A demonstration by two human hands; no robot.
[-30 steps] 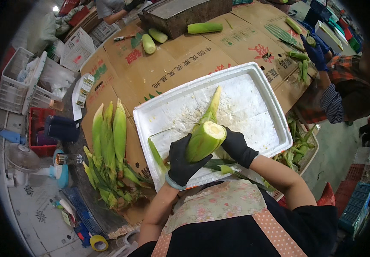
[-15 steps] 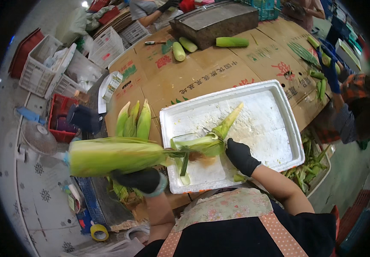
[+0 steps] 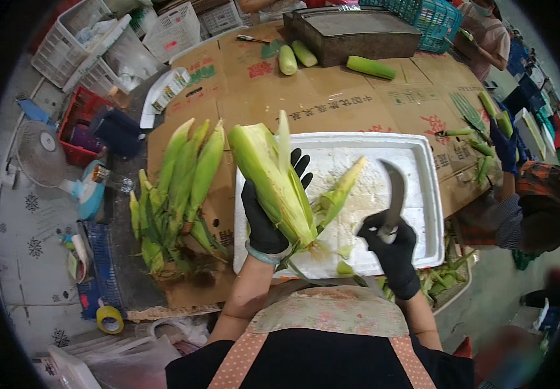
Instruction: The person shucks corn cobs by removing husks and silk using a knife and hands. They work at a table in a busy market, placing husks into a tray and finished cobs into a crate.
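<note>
In my left hand (image 3: 262, 223) lies an ear of corn in pale green husk (image 3: 273, 185), its top end leaning up and left. The palm supports it from below, and some fingertips show past its right side. One strip of husk stands away from the ear. My right hand (image 3: 393, 256), gloved in black like the left, grips a curved knife (image 3: 395, 198) with the blade pointing up. Under both hands is a white foam tray (image 3: 419, 194). Inside it a narrow green husk tip (image 3: 343, 193) lies beside the ear, along with small leaf scraps (image 3: 344, 268).
Several unpeeled ears of corn (image 3: 186, 165) are heaped left of the tray on the cardboard tabletop (image 3: 241, 104). Trimmed ears (image 3: 287, 59) lie near a dark block (image 3: 351, 35) at the far side. Husk waste (image 3: 438, 279) sits at right. Another person's blue-gloved hand (image 3: 505, 146) works there.
My left hand has brought the corn from the left to over the tray and tilted it upright. My right hand has drawn back right, and the knife now shows clearly.
</note>
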